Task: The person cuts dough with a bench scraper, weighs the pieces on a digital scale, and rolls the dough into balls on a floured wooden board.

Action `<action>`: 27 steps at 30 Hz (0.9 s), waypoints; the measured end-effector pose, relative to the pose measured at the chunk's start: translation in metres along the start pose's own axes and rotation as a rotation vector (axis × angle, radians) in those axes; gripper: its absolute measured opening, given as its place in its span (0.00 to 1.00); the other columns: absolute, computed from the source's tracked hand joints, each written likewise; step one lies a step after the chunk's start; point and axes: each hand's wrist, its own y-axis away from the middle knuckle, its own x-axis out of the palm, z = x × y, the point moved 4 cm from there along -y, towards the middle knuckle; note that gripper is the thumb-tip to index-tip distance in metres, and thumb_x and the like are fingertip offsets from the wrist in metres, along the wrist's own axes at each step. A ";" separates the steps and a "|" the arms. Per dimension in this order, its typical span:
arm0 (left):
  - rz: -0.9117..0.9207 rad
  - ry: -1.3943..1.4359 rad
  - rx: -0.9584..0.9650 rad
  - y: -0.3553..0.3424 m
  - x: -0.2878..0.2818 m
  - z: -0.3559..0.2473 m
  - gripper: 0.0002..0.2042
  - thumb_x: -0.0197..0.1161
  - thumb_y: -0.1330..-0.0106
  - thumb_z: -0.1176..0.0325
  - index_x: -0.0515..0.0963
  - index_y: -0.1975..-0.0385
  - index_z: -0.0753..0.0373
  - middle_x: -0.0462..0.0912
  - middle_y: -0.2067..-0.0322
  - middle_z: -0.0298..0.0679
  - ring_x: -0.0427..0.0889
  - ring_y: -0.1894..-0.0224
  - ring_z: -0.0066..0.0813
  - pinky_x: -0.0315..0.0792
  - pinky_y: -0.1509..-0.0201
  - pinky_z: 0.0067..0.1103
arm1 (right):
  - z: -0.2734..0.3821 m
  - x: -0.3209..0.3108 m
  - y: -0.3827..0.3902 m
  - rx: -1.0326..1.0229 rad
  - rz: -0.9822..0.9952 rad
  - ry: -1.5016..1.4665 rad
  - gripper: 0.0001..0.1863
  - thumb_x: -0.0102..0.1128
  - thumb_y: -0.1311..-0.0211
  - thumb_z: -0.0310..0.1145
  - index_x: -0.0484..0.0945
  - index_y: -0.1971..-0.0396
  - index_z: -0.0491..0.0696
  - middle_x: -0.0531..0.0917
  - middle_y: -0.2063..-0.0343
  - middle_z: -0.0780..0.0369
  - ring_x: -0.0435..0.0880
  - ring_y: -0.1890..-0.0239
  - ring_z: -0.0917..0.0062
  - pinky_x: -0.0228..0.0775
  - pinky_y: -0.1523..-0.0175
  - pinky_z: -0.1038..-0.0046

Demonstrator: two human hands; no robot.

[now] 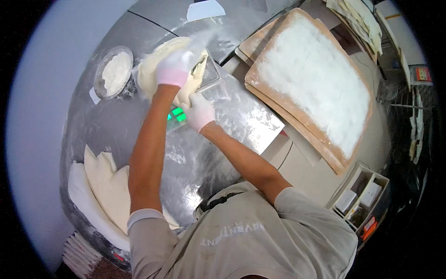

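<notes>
A large pale mass of dough (151, 69) lies over a clear tray (213, 74) at the far side of the grey table. My left hand (176, 67), in a white and pink glove, is over the dough, its fingers blurred. From it a pale, flat, smeared shape (200, 43) reaches up and right; its kind is unclear. With my right hand (200, 111), gloved too, I pinch the dough's near edge. Just below the dough, a scale's green-lit display (176, 114) shows between my forearms.
A round bowl of white flour (117, 73) stands left of the dough. More dough (109, 179) lies on white cloth (86, 195) at the near left. A white scraper (206, 10) rests at the far edge. Flour-dusted boards (311, 79) are stacked at right, beside a divided box (360, 195).
</notes>
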 end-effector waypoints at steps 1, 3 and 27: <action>-0.168 -0.056 0.046 0.010 -0.012 0.005 0.11 0.55 0.36 0.61 0.80 0.61 0.56 0.83 0.62 0.45 0.81 0.60 0.46 0.74 0.56 0.37 | -0.005 0.000 0.006 -0.029 -0.038 -0.021 0.14 0.61 0.46 0.39 0.74 0.66 0.45 0.77 0.67 0.49 0.77 0.61 0.53 0.69 0.56 0.58; -0.368 0.045 0.128 0.025 -0.050 0.014 0.11 0.56 0.36 0.62 0.80 0.60 0.57 0.82 0.62 0.45 0.81 0.60 0.45 0.74 0.56 0.35 | -0.021 -0.001 0.014 -0.052 -0.069 -0.039 0.13 0.61 0.45 0.38 0.75 0.67 0.44 0.76 0.68 0.50 0.76 0.61 0.54 0.68 0.56 0.59; 0.115 0.954 -0.582 0.269 0.013 0.051 0.16 0.55 0.33 0.62 0.78 0.55 0.69 0.83 0.58 0.45 0.81 0.58 0.35 0.74 0.53 0.29 | -0.061 -0.007 0.064 0.147 0.105 -0.706 0.31 0.62 0.49 0.25 0.66 0.43 0.41 0.77 0.52 0.60 0.76 0.49 0.75 0.68 0.43 0.73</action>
